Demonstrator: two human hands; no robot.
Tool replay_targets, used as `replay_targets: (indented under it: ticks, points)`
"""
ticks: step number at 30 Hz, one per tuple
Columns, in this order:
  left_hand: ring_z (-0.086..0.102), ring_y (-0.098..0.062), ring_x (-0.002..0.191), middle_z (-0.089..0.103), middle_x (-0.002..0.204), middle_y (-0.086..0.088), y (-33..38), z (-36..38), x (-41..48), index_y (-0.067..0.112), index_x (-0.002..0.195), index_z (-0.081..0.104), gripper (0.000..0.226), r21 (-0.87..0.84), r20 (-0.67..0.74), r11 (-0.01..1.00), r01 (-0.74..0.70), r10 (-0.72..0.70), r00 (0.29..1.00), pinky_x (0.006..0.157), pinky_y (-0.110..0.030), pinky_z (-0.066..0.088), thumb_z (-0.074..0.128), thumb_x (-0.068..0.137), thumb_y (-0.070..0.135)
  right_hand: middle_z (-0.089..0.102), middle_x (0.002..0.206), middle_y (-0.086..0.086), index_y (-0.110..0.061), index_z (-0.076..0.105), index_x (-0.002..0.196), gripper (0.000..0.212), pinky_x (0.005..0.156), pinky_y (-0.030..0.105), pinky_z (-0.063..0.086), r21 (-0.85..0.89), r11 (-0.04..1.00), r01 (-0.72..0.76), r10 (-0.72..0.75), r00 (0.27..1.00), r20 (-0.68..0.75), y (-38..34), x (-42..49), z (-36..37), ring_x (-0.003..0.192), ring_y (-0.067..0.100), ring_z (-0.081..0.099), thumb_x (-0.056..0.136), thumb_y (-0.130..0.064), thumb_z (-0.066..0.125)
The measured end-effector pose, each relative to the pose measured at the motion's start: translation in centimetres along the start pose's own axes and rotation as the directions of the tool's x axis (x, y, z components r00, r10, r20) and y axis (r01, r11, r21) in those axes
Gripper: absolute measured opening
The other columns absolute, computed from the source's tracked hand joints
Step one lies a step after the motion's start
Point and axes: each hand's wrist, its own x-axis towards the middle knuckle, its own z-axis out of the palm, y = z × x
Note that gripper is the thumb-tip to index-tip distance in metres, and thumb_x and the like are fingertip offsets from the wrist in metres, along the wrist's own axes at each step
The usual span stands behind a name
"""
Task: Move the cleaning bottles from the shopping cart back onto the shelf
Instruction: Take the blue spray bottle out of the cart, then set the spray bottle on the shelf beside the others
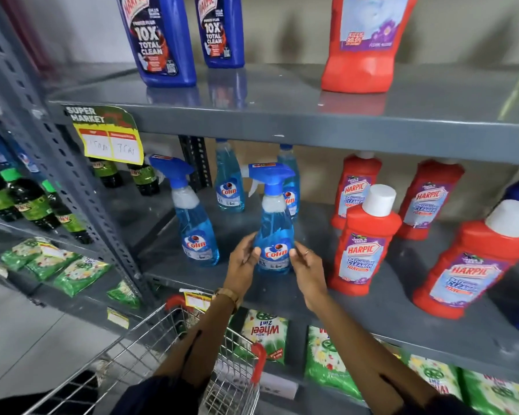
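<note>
Centrally, a blue spray bottle (274, 235) is steadied between both hands (277, 262) on the shelf (312, 121); neighbouring bottles could be toppled.

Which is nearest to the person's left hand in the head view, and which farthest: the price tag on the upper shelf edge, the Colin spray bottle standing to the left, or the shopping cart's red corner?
1. Colin spray bottle, just left of the left hand.
2. Red cart corner, below it.
3. Price tag, up left.
</note>
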Motion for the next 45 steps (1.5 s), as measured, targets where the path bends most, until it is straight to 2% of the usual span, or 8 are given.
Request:
replay_targets:
  ticks: [4, 7, 11, 14, 17, 24, 37, 45]
  points:
    - [0.044, -0.019, 0.134, 0.040, 0.148, -0.011, -2.2, 1.3, -1.7, 0.023, 0.140, 0.031, 0.062, 0.006, -0.134, 1.000, 0.020, -0.019, 0.991, 0.106, -0.023, 0.043, 0.063, 0.087, 0.017, 0.063, 0.124, 0.004, -0.014, 0.060, 0.122, 0.031, 0.100, 0.029, 0.043, -0.216, 0.976, -0.001, -0.035, 0.986, -0.162, 1.3, -5.0, -1.9, 0.114, 0.014, 0.057, 0.095, -0.025, 0.050]
    - [0.036, -0.016, 0.136, 0.032, 0.151, -0.005, -2.3, 3.4, -2.8, 0.023, 0.145, 0.021, 0.101, 0.171, -0.256, 0.985, 0.023, 0.022, 0.966, 0.109, -0.029, 0.037, 0.080, 0.065, 0.036, 0.072, 0.095, 0.001, -0.027, 0.069, 0.091, 0.025, 0.084, 0.036, 0.055, -0.179, 0.983, 0.040, -0.100, 0.935, -0.340, 2.4, -10.5, -4.7, 0.088, 0.009, 0.066, 0.089, -0.045, 0.053]
    - [0.026, -0.029, 0.138, 0.027, 0.149, -0.015, -1.4, 6.4, -1.5, 0.014, 0.147, 0.009, 0.130, 0.370, -0.356, 0.927, 0.063, 0.078, 0.931, 0.113, -0.044, 0.027, 0.090, 0.049, 0.039, 0.053, 0.108, 0.012, -0.016, 0.054, 0.107, 0.051, 0.081, 0.012, 0.043, -0.240, 0.963, 0.119, -0.256, 0.677, -0.690, 1.4, -11.6, -10.1, 0.095, 0.021, 0.054, 0.072, -0.051, 0.065]
    - [0.033, -0.038, 0.130, 0.033, 0.140, -0.021, -2.0, 7.4, -0.5, 0.013, 0.145, 0.013, 0.128, 0.452, -0.436, 0.883, 0.129, 0.092, 0.895, 0.108, -0.056, 0.036, 0.090, 0.047, 0.040, 0.040, 0.129, 0.018, -0.006, 0.034, 0.134, 0.097, 0.107, 0.033, 0.027, -0.314, 0.949, -0.028, -0.255, 0.516, -0.818, 0.3, -9.0, -14.9, 0.126, 0.032, 0.035, 0.058, -0.046, 0.078]
    - [0.038, -0.038, 0.125, 0.038, 0.135, -0.022, -2.5, 7.6, -0.3, 0.016, 0.144, 0.014, 0.120, 0.455, -0.457, 0.881, 0.129, 0.107, 0.883, 0.104, -0.057, 0.040, 0.088, 0.051, 0.028, 0.032, 0.144, 0.029, 0.002, 0.021, 0.142, 0.125, 0.113, 0.049, 0.020, -0.305, 0.932, -0.195, -0.160, 0.535, -0.829, -0.1, -6.7, -18.7, 0.136, 0.041, 0.027, 0.046, -0.040, 0.088]
    - [0.046, -0.033, 0.125, 0.037, 0.138, -0.015, -3.1, 6.9, -1.3, 0.017, 0.146, 0.012, 0.119, 0.435, -0.414, 0.897, 0.078, 0.122, 0.902, 0.104, -0.052, 0.044, 0.088, 0.054, 0.020, 0.060, 0.119, 0.026, 0.003, 0.043, 0.121, 0.076, 0.092, 0.042, 0.046, -0.303, 0.921, -0.246, -0.086, 0.631, -0.771, -0.4, -6.3, -20.3, 0.107, 0.039, 0.059, 0.061, -0.016, 0.087]
    - [0.028, -0.033, 0.141, 0.021, 0.153, -0.020, -2.0, 7.3, -1.5, 0.006, 0.148, 0.005, 0.126, 0.392, -0.391, 0.917, 0.081, 0.086, 0.916, 0.116, -0.046, 0.030, 0.089, 0.056, 0.020, 0.056, 0.121, 0.021, 0.001, 0.041, 0.123, 0.083, 0.090, 0.029, 0.040, -0.342, 0.930, -0.136, -0.137, 0.735, -0.664, -0.1, -6.5, -21.1, 0.112, 0.034, 0.055, 0.060, -0.026, 0.087]
    - [0.015, -0.033, 0.145, 0.016, 0.155, -0.018, -1.4, 15.2, -8.9, 0.008, 0.147, 0.004, 0.121, 0.468, -0.105, 0.870, -0.158, 0.232, 0.967, 0.118, -0.044, 0.017, 0.070, 0.060, 0.060, 0.036, 0.134, 0.030, 0.003, 0.032, 0.135, 0.105, 0.110, 0.033, 0.022, -0.397, 0.917, -0.039, -0.358, 0.354, -0.864, 1.3, -11.0, -26.3, 0.127, 0.037, 0.034, 0.057, -0.043, 0.085]
